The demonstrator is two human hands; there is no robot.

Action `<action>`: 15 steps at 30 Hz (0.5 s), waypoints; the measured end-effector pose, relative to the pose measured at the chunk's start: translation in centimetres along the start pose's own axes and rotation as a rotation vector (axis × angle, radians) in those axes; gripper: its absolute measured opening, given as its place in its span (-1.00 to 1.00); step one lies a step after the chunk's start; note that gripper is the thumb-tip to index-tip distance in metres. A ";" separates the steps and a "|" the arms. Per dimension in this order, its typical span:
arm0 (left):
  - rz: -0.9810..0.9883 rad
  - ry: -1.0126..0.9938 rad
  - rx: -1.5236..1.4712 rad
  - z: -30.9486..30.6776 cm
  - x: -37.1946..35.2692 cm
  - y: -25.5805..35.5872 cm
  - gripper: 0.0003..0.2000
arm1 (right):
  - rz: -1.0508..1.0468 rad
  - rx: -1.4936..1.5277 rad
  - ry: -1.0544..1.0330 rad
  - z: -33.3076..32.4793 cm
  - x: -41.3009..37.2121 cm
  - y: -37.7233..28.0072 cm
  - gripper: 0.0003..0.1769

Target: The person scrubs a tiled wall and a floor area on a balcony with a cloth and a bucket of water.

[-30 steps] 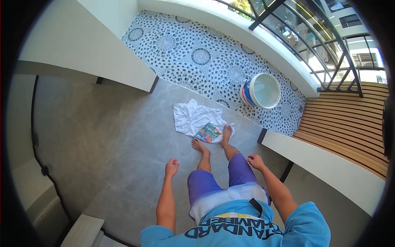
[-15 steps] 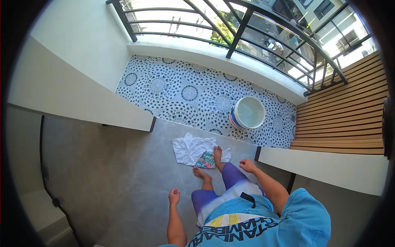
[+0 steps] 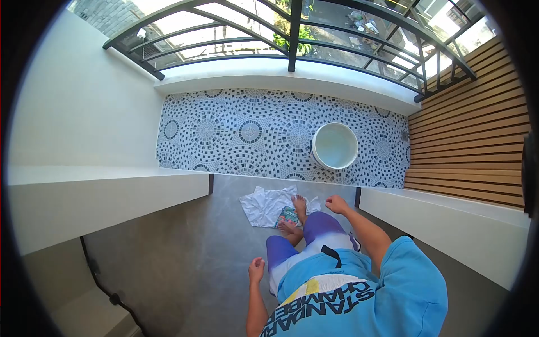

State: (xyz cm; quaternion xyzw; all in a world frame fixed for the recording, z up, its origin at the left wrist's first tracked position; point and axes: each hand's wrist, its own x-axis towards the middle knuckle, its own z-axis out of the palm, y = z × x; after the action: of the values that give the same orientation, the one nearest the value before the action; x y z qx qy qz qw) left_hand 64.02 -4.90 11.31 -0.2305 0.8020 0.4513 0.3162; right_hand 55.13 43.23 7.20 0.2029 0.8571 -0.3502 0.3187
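Observation:
My left hand [image 3: 256, 269] hangs beside my left thigh, its fingers loosely curled with nothing visible in them. My right hand [image 3: 337, 205] is held in front of my right thigh, also curled in and seemingly holding nothing. Below, a white cloth [image 3: 259, 203] with a colourful printed patch [image 3: 288, 215] lies crumpled on the grey floor. Both of my bare feet [image 3: 300, 209] are on or at the edge of it. Ahead, on the mosaic-tiled floor, stands a white bucket [image 3: 313, 154] with cloudy water [image 3: 336, 147] in it.
A doorway edge [image 3: 211, 184] on the left and another [image 3: 358, 196] on the right frame the opening to the tiled balcony floor [image 3: 241, 151]. Beyond runs a low white ledge with a black metal railing [image 3: 293, 39]. Wooden slats [image 3: 466, 129] cover the right wall.
My view has turned, so the balcony now appears straighter. My left foot has stepped forward onto the cloth's printed part. My left hand has come nearer my thigh. The bucket remains on the tiles.

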 end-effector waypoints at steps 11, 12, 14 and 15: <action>-0.001 -0.102 -0.023 -2.2 9.0 3.1 -0.71 | 0.164 0.004 0.042 -1.8 -5.7 2.3 -0.65; -0.056 -0.112 -0.056 -2.5 9.7 3.5 -0.70 | 0.188 -0.003 0.047 -1.9 -6.5 2.3 -0.65; -0.127 -0.134 -0.082 -2.8 10.8 4.1 -0.71 | 0.224 -0.036 0.040 -2.3 -8.2 2.8 -0.64; -0.142 -0.144 -0.069 -3.1 11.3 4.2 -0.72 | 0.281 -0.024 0.027 -2.2 -8.7 3.1 -0.65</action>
State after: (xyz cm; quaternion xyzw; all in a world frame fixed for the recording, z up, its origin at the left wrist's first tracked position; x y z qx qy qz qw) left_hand 52.51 -6.53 6.94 -0.2648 0.7428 0.4705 0.3960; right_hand 62.20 45.82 12.92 0.3216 0.8287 -0.2890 0.3556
